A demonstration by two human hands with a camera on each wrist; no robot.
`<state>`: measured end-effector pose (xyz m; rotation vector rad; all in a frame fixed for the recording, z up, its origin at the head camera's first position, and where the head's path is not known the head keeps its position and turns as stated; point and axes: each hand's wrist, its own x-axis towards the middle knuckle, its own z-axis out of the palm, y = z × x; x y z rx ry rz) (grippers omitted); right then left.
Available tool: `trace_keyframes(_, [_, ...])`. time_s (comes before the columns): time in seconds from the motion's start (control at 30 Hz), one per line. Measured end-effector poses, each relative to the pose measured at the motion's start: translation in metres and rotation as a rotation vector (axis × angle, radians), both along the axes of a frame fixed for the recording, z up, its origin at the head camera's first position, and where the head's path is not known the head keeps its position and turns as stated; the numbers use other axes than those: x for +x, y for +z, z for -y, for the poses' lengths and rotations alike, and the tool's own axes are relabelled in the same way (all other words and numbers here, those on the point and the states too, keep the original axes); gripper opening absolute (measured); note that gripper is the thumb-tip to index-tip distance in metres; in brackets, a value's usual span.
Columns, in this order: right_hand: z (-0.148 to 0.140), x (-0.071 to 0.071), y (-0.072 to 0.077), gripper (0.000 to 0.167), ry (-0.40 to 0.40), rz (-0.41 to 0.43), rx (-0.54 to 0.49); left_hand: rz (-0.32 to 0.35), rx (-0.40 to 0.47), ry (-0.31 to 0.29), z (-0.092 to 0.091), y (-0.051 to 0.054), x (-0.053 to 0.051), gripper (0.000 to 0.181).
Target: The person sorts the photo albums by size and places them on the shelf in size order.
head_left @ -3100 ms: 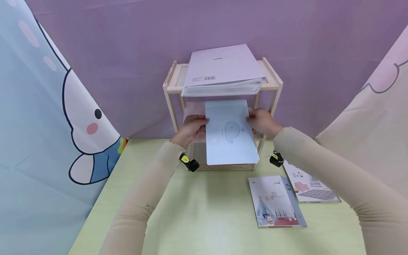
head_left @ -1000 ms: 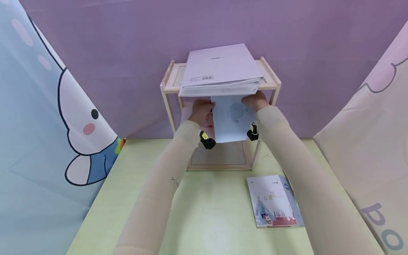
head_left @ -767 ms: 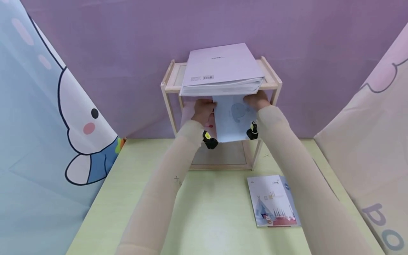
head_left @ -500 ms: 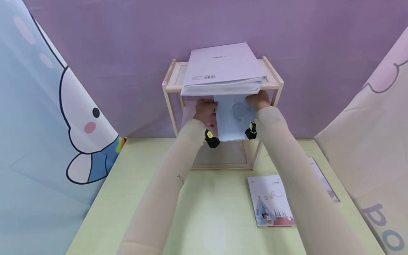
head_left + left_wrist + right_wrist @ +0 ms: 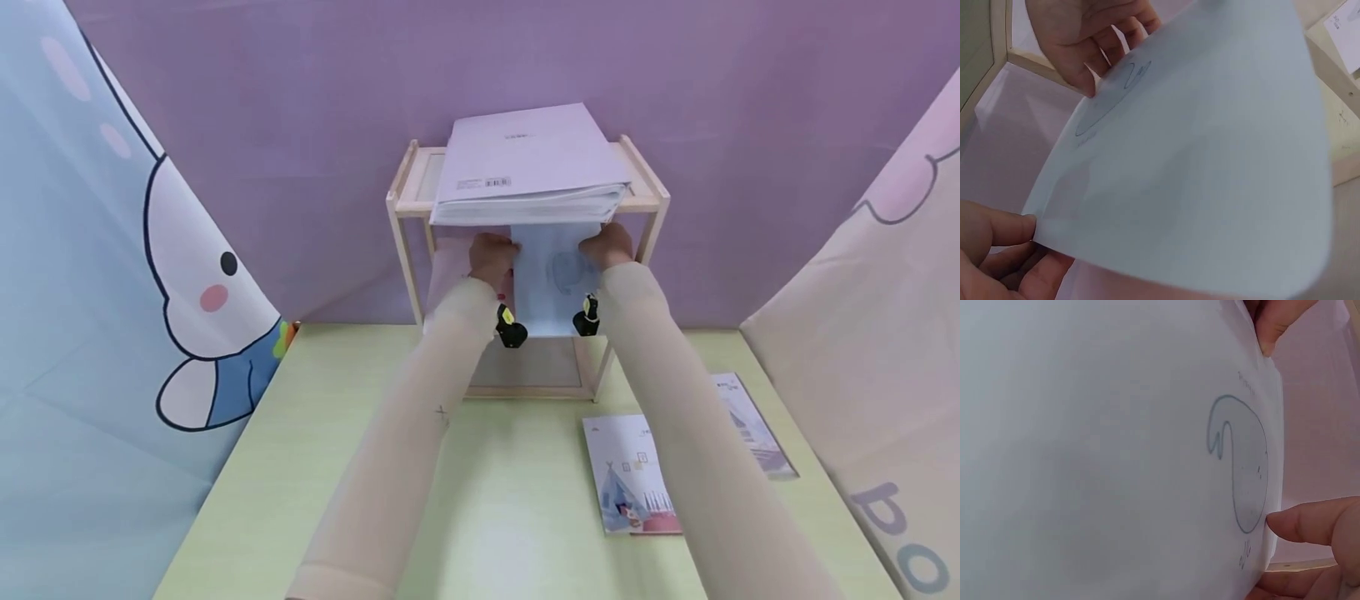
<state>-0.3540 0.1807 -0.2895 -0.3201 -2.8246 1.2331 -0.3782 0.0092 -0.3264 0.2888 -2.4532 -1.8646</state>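
Both hands hold a pale blue notebook with a whale drawing on its cover, between the top and bottom boards of a small wooden shelf. My left hand pinches its left edge, thumb on the cover. On the right edge, my right hand has its thumb on the cover and fingers beneath. In the left wrist view the notebook bends slightly. The whale drawing shows clearly on the notebook in the right wrist view. A pink booklet lies behind and left of it, partly covered.
A thick white-lilac book lies on the shelf's top, its near end overhanging the front. Two illustrated booklets, one nearer and one farther right, lie on the green table, partly behind the right sleeve. Purple cloth hangs behind.
Since about three seconds ago, both hands have carried the blue notebook forward under the shelf's top. Over the last second it has shifted slightly right, still gripped at both edges.
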Motion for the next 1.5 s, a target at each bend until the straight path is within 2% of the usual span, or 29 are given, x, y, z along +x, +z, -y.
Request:
trace_keyframes(0.1, [-0.002,0.0,-0.005,0.046,-0.02,0.007,0.005,-0.002,-0.027,-0.006,-0.002,-0.001,0.0,0.022])
trace_keyframes(0.27, [-0.002,-0.001,-0.01,0.042,-0.03,0.007,0.012,-0.044,-0.064,-0.002,-0.005,-0.007,-0.001,0.018])
trace_keyframes(0.53, [-0.002,-0.003,-0.012,0.047,-0.068,0.042,-0.068,-0.075,-0.094,0.006,-0.007,-0.011,-0.004,0.012])
trace_keyframes(0.67, [-0.003,-0.006,-0.015,0.049,-0.082,0.046,-0.068,-0.067,-0.085,0.001,-0.009,-0.01,-0.003,0.013])
trace_keyframes(0.83, [-0.005,-0.007,-0.021,0.047,-0.081,0.036,-0.039,-0.042,-0.062,-0.005,-0.013,-0.014,-0.007,0.027])
trace_keyframes(0.97, [-0.005,-0.007,-0.023,0.045,-0.083,0.02,0.005,-0.024,-0.079,-0.001,-0.015,-0.015,-0.008,0.019])
trace_keyframes(1.1, [-0.003,-0.007,-0.024,0.044,-0.087,0.02,0.015,-0.006,-0.152,0.018,-0.016,-0.011,-0.006,0.008])
trace_keyframes(1.2, [-0.001,-0.009,-0.026,0.044,-0.084,0.029,0.006,0.007,-0.189,0.039,-0.015,-0.009,-0.003,0.009])
trace_keyframes(1.37, [-0.001,-0.011,-0.029,0.044,-0.081,0.039,0.003,0.013,-0.149,0.055,-0.015,-0.009,0.001,0.013])
trace_keyframes(1.5, [-0.002,-0.013,-0.032,0.044,-0.081,0.049,0.02,0.011,-0.186,0.043,-0.017,-0.009,0.004,0.003])
